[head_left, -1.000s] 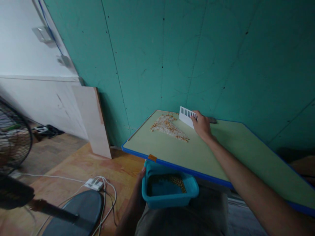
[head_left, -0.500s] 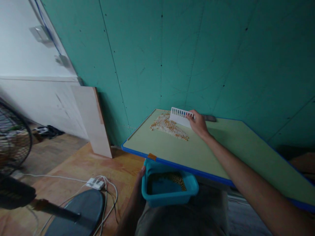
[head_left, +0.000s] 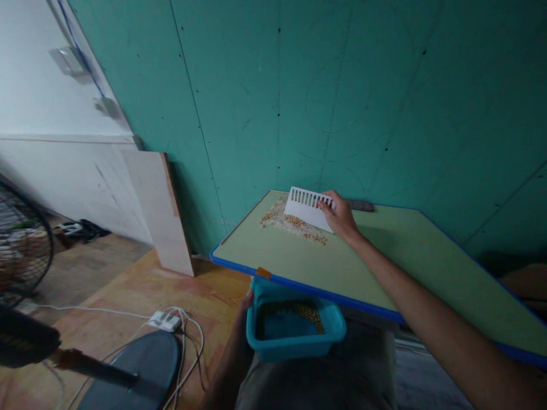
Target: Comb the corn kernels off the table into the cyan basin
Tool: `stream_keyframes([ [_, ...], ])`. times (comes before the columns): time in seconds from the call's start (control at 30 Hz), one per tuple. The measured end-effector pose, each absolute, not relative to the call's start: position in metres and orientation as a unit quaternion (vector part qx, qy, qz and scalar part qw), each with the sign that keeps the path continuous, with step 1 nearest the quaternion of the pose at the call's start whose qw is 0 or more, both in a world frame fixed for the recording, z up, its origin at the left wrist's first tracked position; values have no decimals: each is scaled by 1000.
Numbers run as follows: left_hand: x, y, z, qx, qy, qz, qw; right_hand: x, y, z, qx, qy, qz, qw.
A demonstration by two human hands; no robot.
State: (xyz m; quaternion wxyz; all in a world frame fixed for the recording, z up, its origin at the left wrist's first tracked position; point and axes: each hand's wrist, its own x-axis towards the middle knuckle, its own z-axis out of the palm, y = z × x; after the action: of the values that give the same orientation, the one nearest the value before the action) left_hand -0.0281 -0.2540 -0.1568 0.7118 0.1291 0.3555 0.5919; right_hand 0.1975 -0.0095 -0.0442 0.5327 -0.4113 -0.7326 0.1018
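My right hand [head_left: 339, 217] is closed on a white slotted plastic scraper [head_left: 308, 209], gripping its right end. The scraper stands tilted on edge against a spread of yellow beans and pale grains [head_left: 294, 224] on the pale green tabletop [head_left: 333, 259]. Below the table's front edge, my left hand [head_left: 244, 307] grips the left side of a blue plastic tub [head_left: 294, 345]. Inside the tub, round beans [head_left: 311, 314] lie toward the back right. Most of my left hand's fingers are hidden behind the tub.
A dark flat object [head_left: 361, 205] lies at the table's back edge by the green wall [head_left: 239, 102]. An orange piece [head_left: 264, 273] sits on the blue front edge. On the left are a fan [head_left: 25, 250], a power strip [head_left: 164, 320] with cables, and a leaning board [head_left: 160, 213].
The scraper has moved left and toward me with my right hand, over part of the bean and grain spread. The tub and my left hand stay nearly in place.
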Motion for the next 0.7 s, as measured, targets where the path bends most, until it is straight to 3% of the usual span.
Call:
stream_keyframes([
  [0.47, -30, -254, -162, 119, 361, 591, 711, 196, -23, -32, -389, -731, 155, 539],
  [0.7, -30, -254, -157, 129, 371, 590, 706, 196, -22, -36, -396, -739, 90, 538],
])
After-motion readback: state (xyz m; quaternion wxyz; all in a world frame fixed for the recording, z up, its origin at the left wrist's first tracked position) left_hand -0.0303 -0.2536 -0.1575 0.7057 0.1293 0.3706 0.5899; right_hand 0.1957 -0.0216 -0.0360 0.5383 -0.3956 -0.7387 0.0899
